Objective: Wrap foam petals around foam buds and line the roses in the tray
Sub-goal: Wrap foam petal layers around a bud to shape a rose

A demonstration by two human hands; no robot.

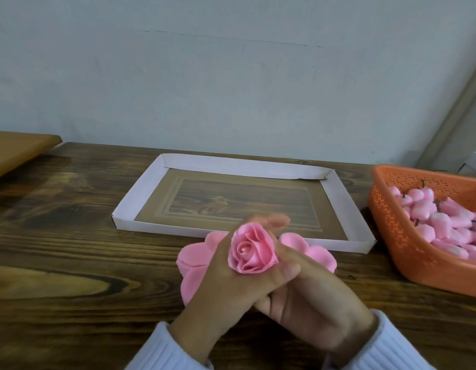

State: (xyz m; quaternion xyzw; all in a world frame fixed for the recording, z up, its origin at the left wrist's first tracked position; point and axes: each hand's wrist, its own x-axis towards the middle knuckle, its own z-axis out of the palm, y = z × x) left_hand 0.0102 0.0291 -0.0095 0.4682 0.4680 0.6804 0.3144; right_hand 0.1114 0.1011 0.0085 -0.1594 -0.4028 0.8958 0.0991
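Observation:
A pink foam rose point(251, 248) with wrapped petals is held upright above the table, just in front of the tray. My left hand point(223, 284) grips it from the left, fingers curled round its base. My right hand point(311, 297) grips it from below and the right, thumb against the petals. Flat pink foam petals point(191, 259) lie in a pile on the table under both hands. The white cardboard tray point(140, 198) stands behind them with no roses in it.
An orange perforated basket point(391, 236) at the right holds several pink foam buds point(442, 222) with dark stems. A light wooden board point(15, 148) lies at the far left. The dark wooden table point(71, 263) meets a pale wall at the back.

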